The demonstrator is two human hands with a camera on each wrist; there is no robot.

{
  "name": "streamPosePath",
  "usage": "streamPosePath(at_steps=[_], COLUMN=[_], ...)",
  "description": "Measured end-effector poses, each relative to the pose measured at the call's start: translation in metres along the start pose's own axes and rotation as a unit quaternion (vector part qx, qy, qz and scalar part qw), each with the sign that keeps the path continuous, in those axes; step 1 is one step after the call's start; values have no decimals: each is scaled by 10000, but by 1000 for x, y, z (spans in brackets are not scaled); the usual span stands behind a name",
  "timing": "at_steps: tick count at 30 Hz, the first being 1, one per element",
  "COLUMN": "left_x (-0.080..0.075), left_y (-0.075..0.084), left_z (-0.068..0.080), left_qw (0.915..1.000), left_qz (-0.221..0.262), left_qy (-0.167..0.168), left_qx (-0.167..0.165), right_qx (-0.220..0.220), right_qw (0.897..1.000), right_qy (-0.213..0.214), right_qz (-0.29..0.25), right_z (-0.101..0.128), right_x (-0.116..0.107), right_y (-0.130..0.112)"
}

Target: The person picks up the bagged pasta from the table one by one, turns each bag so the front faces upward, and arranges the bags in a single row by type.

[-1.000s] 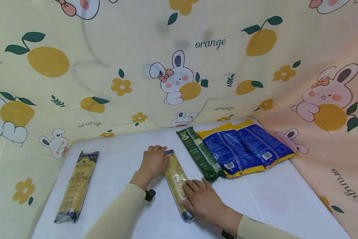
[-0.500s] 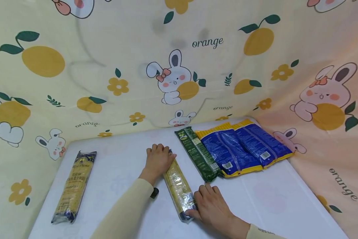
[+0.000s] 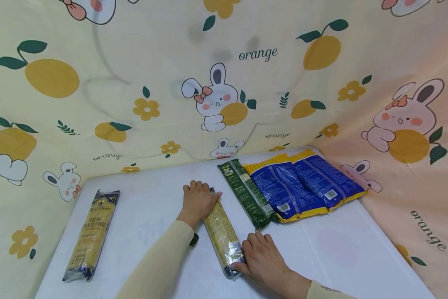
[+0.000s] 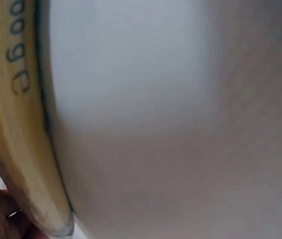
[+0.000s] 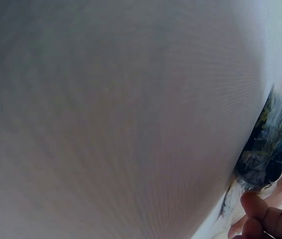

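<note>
A clear-wrapped pack of spaghetti (image 3: 221, 232) lies slantwise on the white table, dark blue at its ends. My left hand (image 3: 198, 203) grips its far end, thumb along the right side and fingers over the top. At the near end, my right hand (image 3: 263, 257) holds the pack's right side with the thumb laid over the corner. In the left wrist view the pack's printed side (image 4: 11, 119) fills the left edge. The right wrist view shows the crinkled blue end (image 5: 267, 144) close to my fingers (image 5: 265, 214).
Another spaghetti pack (image 3: 92, 234) lies at the table's left. At the back right, a long green pack (image 3: 248, 193) lies beside two blue-and-yellow bags (image 3: 285, 189) (image 3: 326, 178), which overlap. A printed cloth (image 3: 153, 54) hangs behind the table (image 3: 321, 265).
My right hand has slid from on top of the spaghetti pack to its near right corner. My left hand has shifted slightly rightward over the far end, its thumb now across the pack.
</note>
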State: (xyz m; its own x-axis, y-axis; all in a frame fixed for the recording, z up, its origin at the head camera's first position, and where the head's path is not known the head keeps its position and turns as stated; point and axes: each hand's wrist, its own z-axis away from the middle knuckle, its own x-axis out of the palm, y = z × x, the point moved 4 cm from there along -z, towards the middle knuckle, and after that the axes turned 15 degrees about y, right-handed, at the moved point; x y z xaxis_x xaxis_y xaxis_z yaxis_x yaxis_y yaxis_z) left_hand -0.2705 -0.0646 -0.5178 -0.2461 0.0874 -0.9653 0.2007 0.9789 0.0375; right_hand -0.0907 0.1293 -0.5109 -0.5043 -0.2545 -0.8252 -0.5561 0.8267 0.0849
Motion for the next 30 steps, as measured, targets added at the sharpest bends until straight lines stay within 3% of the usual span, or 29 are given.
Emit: streamPosePath(at_steps=[6,9,12,16,22,27,30], left_x=[-3,-12,-30,-62,-106,-131,-136], left_y=[-4,-4,-1,0,2,16,21], left_z=[0,-2,-9,-20,-29,-25,-21], left_qw=[9996,9964,9860,9575,9022,8629,8477], left_qz=[36,176,292,249,111,313,442], left_qy=[265,751,1442,2490,3828,4388,4597], left_qx=[114,352,787,1433,1982,2487,2611], right_qx=[34,21,-46,12,420,676,764], right_qw=[9999,9994,9977,9953,9970,9954,9938], right_qy=[131,324,676,964,649,636,726], right_qz=[-78,-94,-9,93,-69,-235,-366], right_z=[0,-1,-5,-17,-39,-45,-47], right_x=[0,-1,-4,-3,13,25,29], right_y=[-2,-1,0,4,17,24,24])
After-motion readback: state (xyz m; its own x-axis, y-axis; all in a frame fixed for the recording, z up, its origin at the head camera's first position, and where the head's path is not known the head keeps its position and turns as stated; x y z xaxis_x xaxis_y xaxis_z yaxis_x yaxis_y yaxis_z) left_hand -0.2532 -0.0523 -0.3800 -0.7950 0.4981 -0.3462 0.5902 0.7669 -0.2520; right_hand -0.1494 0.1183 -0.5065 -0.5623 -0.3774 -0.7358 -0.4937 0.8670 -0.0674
